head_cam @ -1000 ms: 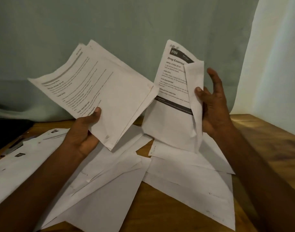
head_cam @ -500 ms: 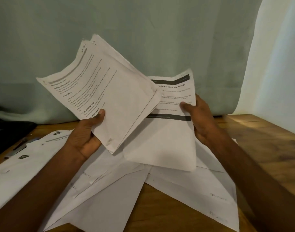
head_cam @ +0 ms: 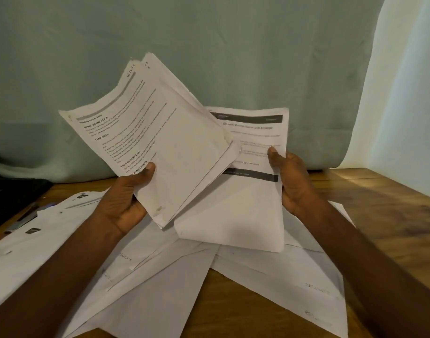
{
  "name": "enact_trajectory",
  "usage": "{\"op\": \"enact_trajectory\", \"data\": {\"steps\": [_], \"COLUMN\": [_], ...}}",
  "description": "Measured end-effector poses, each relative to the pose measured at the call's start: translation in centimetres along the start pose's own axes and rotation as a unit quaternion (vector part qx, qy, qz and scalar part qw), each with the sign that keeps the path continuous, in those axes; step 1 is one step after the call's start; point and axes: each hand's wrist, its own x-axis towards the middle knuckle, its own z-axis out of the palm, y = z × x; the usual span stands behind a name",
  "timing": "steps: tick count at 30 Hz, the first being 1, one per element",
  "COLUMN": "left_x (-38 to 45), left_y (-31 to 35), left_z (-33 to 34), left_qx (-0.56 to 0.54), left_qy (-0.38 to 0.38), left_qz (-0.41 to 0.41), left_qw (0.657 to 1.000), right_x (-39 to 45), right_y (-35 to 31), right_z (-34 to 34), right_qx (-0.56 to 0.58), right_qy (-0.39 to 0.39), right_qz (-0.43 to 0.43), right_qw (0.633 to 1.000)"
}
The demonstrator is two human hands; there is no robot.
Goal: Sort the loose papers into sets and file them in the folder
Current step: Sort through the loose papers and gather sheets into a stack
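Head view. Wooden surface point(head_cam: 384, 215), brown, grain visible, running to a pale wall point(head_cam: 409, 106) on the right. Behind it, a grey-green curtain point(head_cam: 209, 45) fills the back of the room. At far left, a dark object point(head_cam: 11, 196) at the surface edge; its kind cannot be told.

Loose papers point(head_cam: 270, 276) lie spread over the surface, overlapping, most blank side up; more sheets point(head_cam: 38, 230) lie to the left with small dark printed marks.

Left hand point(head_cam: 126, 201): raised above the surface, thumb curled over the front of a stack of papers point(head_cam: 160, 147), gripping it at its lower edge. Stack tilted, printed headings facing the camera.

Right hand point(head_cam: 294, 179): raised, thumb pressed on the front of a single sheet point(head_cam: 245, 208) with two dark bands, gripping its right edge. The sheet's left part sits behind the stack.

No folder can be made out.

Change from a second ago: the single sheet then stood upright and curled, apart from the stack; it now lies flatter, turned wide, and tucked behind the stack. The stack is held slightly higher.
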Motion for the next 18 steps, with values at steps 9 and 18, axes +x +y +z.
{"op": "enact_trajectory", "data": {"steps": [9, 18], "left_x": [1.1, 1.6], "left_y": [2.5, 5.9], "left_z": [-2.2, -4.8], "left_qx": [-0.059, -0.063], "left_qy": [0.020, 0.134], "left_qz": [0.053, 0.125], "left_qw": [0.997, 0.981], "right_x": [-2.3, -5.3], "right_y": [-1.1, 6.8], "right_z": [1.2, 5.0], "right_qx": [-0.415, -0.476], "right_qy": [0.034, -0.439], "right_qz": [-0.517, -0.209], "right_qw": [0.748, 0.732]}}
